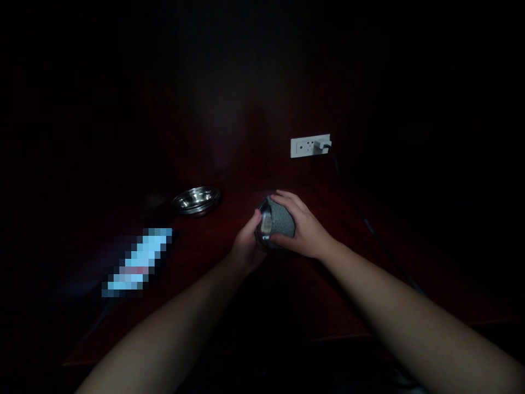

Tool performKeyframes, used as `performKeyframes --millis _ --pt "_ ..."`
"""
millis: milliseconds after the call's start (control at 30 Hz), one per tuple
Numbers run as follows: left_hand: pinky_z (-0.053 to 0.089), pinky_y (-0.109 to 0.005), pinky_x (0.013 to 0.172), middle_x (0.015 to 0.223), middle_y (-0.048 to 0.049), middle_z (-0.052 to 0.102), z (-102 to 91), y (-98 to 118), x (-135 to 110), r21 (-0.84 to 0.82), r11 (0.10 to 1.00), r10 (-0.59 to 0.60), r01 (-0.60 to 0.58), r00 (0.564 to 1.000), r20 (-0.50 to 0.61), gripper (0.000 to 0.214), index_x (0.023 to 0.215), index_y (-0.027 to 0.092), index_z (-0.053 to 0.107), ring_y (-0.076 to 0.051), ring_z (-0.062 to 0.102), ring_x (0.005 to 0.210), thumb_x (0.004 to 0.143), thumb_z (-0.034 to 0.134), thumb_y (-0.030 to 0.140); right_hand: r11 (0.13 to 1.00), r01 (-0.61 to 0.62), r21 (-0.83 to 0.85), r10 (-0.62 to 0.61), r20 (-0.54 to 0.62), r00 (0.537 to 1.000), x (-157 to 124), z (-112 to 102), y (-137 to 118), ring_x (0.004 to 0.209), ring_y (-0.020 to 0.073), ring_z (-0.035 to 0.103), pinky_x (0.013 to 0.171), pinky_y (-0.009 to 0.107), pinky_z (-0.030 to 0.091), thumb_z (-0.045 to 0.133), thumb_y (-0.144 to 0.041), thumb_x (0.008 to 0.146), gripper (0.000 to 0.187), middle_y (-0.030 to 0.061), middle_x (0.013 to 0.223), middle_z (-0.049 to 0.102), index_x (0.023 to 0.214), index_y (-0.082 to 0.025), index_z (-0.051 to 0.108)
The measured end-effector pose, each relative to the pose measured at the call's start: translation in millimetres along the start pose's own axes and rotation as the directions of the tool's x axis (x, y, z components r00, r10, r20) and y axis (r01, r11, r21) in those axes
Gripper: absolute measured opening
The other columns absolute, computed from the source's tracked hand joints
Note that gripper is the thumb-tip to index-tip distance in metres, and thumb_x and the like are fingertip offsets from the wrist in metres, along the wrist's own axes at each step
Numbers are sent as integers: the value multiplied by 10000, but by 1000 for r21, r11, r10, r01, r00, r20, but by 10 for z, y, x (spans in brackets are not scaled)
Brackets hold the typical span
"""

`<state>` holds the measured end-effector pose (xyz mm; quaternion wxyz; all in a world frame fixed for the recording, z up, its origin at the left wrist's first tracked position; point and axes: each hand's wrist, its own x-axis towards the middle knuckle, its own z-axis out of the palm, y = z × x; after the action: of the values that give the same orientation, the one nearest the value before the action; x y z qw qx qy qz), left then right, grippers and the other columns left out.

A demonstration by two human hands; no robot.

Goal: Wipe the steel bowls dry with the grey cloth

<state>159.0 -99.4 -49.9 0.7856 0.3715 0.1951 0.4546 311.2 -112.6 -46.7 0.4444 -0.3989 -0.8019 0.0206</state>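
Observation:
Tilted on its side above the table, a shiny metal bowl (266, 221) is gripped by my left hand (248, 241), the thumb on its rim and the other fingers mostly hidden. My right hand (305, 225) is closed around a grey textured cloth (283, 218) and presses it against the bowl's right side. The cloth covers much of the bowl, so its full shape is hidden.
Shallow shiny metal dishes (197, 201), seemingly stacked, stand on the dark red table (229, 295) at the left. A pixelated lit screen (139, 262) lies nearer. At the back, a white wall socket (305, 146) holds a plug; its dark cable (369, 227) runs down the right.

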Motion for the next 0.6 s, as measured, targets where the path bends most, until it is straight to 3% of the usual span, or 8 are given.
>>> performKeyframes --millis 167,300,467,600 --pt "451 -363 895 982 -112 676 4 -73 20 47 994 101 -97 992 -82 391 1069 117 615 -223 624 962 840 518 419 994 -103 39 105 -63 992 -1 48 23 1297 287 361 1066 488 324 653 -446 726 732 142 1374 382 1350 -209 353" --pt "454 -327 833 963 -83 682 -30 -130 -29 226 957 207 -179 973 -104 410 1058 159 627 -216 620 921 816 537 478 962 -199 188 217 -83 973 1 104 32 1253 270 418 1057 463 339 603 -452 771 706 153 1353 414 1355 -176 316" --pt "446 -292 815 975 -67 682 -9 -87 -114 336 929 148 -153 988 41 408 1087 196 629 -216 617 927 811 541 482 885 -275 376 326 -77 942 -11 172 59 1145 260 514 1000 466 397 534 -480 818 595 137 1258 506 1301 -184 350" --pt "453 -339 846 987 -77 680 20 -42 -85 254 965 51 -70 995 81 472 1123 194 609 -241 618 961 801 527 529 938 -168 305 216 -132 967 -30 165 42 1211 270 458 1039 472 360 586 -399 782 628 136 1306 463 1322 -197 336"
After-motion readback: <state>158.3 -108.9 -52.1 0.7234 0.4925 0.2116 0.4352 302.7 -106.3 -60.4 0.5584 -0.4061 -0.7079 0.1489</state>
